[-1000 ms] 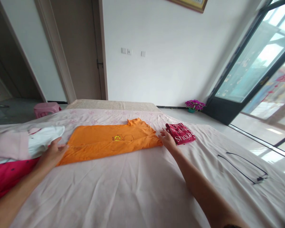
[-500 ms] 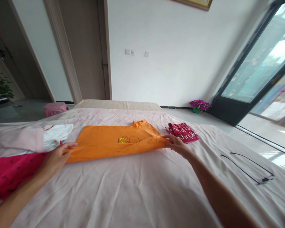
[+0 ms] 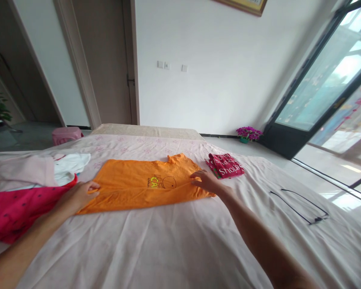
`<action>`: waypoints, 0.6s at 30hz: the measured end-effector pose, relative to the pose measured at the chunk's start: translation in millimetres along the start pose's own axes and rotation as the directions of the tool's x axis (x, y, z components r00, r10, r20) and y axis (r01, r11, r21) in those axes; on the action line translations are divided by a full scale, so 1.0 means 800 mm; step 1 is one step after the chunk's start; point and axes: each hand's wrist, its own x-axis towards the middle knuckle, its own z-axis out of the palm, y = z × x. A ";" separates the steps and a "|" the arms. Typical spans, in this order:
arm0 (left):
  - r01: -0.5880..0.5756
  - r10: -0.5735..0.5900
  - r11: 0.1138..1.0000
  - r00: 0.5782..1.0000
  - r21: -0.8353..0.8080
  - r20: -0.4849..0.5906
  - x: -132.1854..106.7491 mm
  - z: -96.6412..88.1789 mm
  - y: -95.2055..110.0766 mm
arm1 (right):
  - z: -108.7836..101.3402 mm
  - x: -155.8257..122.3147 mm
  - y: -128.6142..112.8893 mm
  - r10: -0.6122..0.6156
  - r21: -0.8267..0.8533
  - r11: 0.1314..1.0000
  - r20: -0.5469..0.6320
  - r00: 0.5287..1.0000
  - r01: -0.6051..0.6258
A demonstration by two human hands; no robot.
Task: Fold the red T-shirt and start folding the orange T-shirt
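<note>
An orange T-shirt (image 3: 132, 172) lies across the bed, its neckband at the far side towards the right. Yellow letters and a line drawing are printed on it. A strip along its near side is folded over, with small wrinkles. At the left end my left hand (image 3: 84, 193) pinches the cloth near the hem. Farther right, my right hand (image 3: 207, 180) is closed on the folded strip near the shoulder, its fingertips pointing left. Just beyond the right hand sits a folded dark red garment (image 3: 227, 165) with white lettering.
Left of the T-shirt lie a red dotted garment (image 3: 21, 208) and a pile of pink and white clothes (image 3: 33, 170). Black-framed glasses (image 3: 317, 219) rest on the bedsheet (image 3: 156, 249) at right. A pink stool (image 3: 66, 135) and purple flowers (image 3: 249, 133) stand beyond the bed.
My right hand has moved left and inward over the T-shirt, carrying the near edge over. More of the print shows, and the fold lies flatter. My left hand stays at the hem end.
</note>
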 end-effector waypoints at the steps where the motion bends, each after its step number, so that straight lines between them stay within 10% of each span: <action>1: -0.008 0.008 1.000 1.000 -0.002 0.027 -0.003 -0.001 0.000 | 0.002 0.002 -0.006 -0.041 -0.038 0.998 0.050 0.998 0.043; 9: -0.152 0.151 0.988 0.977 0.008 -0.152 -0.033 -0.018 -0.004 | -0.024 -0.051 -0.049 -0.197 -0.137 0.970 0.051 0.979 0.202; 13: -0.128 0.123 0.991 0.985 -0.035 -0.120 -0.045 -0.009 -0.009 | -0.030 -0.076 -0.049 0.013 -0.050 0.999 0.207 0.978 -0.003; 18: -0.083 0.073 0.995 0.986 -0.061 -0.147 -0.051 -0.001 -0.006 | -0.020 -0.069 -0.034 0.251 -0.007 0.968 0.121 0.960 -0.252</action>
